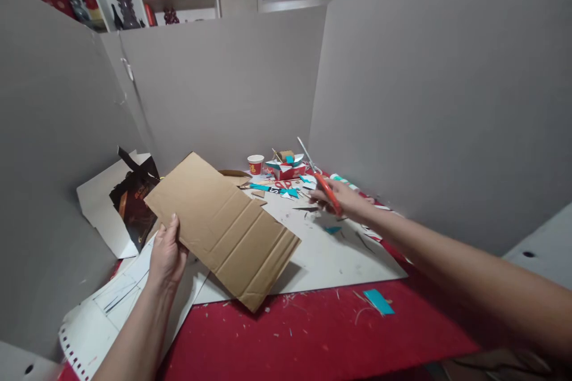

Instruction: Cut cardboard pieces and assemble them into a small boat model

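Note:
My left hand (168, 253) grips a creased brown cardboard sheet (223, 223) by its left edge, thumb on top. The sheet is tilted above a white board (290, 268), and several fold lines cross its right half. To the right, my right hand (339, 196) is closed around the orange handle of a pair of scissors (328, 190). Its metal blades point up and away from me, apart from the cardboard. Teal and white paper scraps lie on the board below the scissors.
On the red cloth (304, 339) lie small shavings and a teal scrap (378, 302). A paper cup (255, 164) and a red box (288, 169) of scraps stand at the back. Cut packaging (129, 202) and a drawn sheet (120, 297) are left. Grey panels (214, 89) enclose the table.

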`<state>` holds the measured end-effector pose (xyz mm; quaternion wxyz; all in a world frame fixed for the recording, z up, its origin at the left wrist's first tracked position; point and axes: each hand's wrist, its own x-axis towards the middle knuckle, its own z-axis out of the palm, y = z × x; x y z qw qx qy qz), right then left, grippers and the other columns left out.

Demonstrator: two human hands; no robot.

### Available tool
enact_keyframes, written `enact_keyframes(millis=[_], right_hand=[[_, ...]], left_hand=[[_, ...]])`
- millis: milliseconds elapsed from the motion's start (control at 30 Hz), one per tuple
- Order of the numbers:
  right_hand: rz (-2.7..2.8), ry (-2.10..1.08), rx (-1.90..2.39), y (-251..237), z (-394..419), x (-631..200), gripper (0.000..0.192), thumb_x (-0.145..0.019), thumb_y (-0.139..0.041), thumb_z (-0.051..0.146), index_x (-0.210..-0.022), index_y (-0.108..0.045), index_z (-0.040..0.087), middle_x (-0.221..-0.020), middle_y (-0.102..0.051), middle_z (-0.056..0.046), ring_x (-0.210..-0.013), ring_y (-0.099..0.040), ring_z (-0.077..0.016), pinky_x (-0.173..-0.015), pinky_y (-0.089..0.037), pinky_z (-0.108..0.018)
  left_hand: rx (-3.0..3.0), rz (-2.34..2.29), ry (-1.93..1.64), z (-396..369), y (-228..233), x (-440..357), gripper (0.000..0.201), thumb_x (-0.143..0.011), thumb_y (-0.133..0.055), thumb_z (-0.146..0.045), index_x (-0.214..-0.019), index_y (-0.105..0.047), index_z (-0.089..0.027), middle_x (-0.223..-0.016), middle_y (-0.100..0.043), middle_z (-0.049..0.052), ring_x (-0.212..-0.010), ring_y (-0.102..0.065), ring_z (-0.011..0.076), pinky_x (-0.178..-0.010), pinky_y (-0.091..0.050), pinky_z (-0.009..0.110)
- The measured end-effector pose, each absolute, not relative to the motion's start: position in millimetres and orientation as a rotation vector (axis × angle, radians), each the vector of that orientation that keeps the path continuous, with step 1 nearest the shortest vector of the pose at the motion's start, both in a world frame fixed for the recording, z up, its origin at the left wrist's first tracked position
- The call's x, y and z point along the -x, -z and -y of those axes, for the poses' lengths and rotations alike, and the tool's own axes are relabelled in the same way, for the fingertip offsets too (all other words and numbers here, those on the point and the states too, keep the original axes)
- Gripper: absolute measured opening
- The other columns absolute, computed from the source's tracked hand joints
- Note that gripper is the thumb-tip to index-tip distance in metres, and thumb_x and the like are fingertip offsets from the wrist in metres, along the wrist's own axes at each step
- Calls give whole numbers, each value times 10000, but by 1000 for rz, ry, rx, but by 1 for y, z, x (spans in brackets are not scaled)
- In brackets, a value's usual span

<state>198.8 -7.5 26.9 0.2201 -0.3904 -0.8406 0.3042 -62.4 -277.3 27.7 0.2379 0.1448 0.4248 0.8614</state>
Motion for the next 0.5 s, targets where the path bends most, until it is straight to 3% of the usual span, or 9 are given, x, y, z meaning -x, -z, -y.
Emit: enact_keyframes(millis=[133,233,367,500], right_hand=[[2155,-1177,802,-13,73,-187,531,-858,-413,683,-924,-559,176,-818,-688,-101,-694,-657,-187,-589,-551,-295],[1890,-1554,559,-5,111,-178,445,-749,-649,624,-834,-559,197,-730,-657,-28,-656,-633,-179,-582,-541,-290],[1773,-1623,509,-2,128,-171,379,-689,-754,502,-901,-623,217,-710,-687,-14,-727,-663,-230,-659,-554,-337],[1615,-1596,466,-7,122,-168,437,-663,-794,415,-1014,-631,213,-899,-740,-40,-882,-686,-259,-804,-551,-375]], left_hand=[[-381,-1141,-2399,278,-29,55,203,-914,-554,-168,-1054,-696,-206,-1000,-771,18,-906,-711,124,-986,-497,311],[-374,-1137,-2417,277,-29,50,201,-922,-545,-179,-1066,-683,-204,-1024,-765,20,-949,-699,124,-981,-496,297],[-406,-1133,-2364,278,-30,46,163,-891,-598,-215,-1027,-688,-214,-989,-766,0,-934,-698,122,-922,-521,262],[-495,-1153,-2085,284,-29,38,113,-746,-747,-203,-819,-708,-126,-768,-750,52,-697,-702,161,-689,-587,282]])
